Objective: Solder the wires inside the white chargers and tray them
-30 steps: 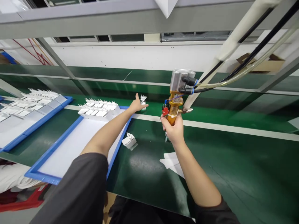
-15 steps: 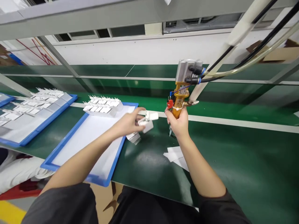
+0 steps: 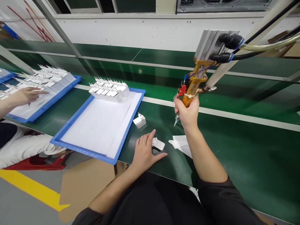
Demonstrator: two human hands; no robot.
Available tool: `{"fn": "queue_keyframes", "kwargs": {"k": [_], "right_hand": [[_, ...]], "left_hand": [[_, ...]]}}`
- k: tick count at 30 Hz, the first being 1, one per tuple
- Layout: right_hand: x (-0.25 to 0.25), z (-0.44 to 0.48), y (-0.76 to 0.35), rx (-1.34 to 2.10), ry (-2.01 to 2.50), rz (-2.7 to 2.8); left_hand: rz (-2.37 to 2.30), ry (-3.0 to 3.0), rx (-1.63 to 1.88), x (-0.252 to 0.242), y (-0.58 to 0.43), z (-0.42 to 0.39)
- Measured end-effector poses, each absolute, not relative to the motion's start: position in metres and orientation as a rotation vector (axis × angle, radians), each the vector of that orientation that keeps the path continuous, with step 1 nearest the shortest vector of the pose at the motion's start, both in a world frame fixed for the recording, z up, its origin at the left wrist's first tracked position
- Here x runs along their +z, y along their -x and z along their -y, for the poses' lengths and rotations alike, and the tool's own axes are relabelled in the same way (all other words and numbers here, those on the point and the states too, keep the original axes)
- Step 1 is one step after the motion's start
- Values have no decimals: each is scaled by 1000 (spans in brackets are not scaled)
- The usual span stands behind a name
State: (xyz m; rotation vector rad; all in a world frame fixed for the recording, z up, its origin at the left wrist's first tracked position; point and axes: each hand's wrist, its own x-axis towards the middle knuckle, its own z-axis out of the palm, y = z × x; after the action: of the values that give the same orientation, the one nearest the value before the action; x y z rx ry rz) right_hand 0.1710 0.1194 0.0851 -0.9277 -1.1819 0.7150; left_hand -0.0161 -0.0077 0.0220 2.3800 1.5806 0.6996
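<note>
My left hand (image 3: pixel 145 151) rests low over the green bench, thumb and fingers spread. Between thumb and index finger a flat white plastic piece with a small raised part (image 3: pixel 159 144) lies on the bench; whether the fingertips touch it I cannot tell. My right hand (image 3: pixel 189 114) is wrapped around a gold-coloured dispensing gun (image 3: pixel 194 87), its pale nozzle (image 3: pixel 176 121) pointing down above the bench. A white plug adapter (image 3: pixel 140 121) stands pins up, just beyond my left hand. White paper pieces (image 3: pixel 181 143) lie partly behind my right forearm.
A blue-rimmed tray (image 3: pixel 79 150) with white lining holds rows of white adapters (image 3: pixel 109 90) at its far end. Farther left, a co-worker's hand (image 3: pixel 25 95) reaches over another filled tray (image 3: pixel 35 117). Hoses (image 3: pixel 257 51) and a pale pole lead from the gun to the upper right.
My left hand came down towards me from beside the tray, and its white piece now lies on the bench with the fingers apart. A co-worker's hand has appeared at the left tray.
</note>
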Motion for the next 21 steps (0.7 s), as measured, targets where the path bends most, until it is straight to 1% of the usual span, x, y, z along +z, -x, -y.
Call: {"fn": "queue_keyframes", "kwargs": {"k": [4,10,15,21], "right_hand": [[88,-117,-168,725,932,1111],[89,-118,-166,706,910,1111],[90,-121,-166,675,926,1126],[93,-121,-166,706,941,1130]], "left_hand": [[-1611,-2317,747,17,8,8],[-1391,-1828,620,38,40,-15],[-1410,-1721,578,38,52,-33],[-1349,-1634,675,28,52,-38]]}}
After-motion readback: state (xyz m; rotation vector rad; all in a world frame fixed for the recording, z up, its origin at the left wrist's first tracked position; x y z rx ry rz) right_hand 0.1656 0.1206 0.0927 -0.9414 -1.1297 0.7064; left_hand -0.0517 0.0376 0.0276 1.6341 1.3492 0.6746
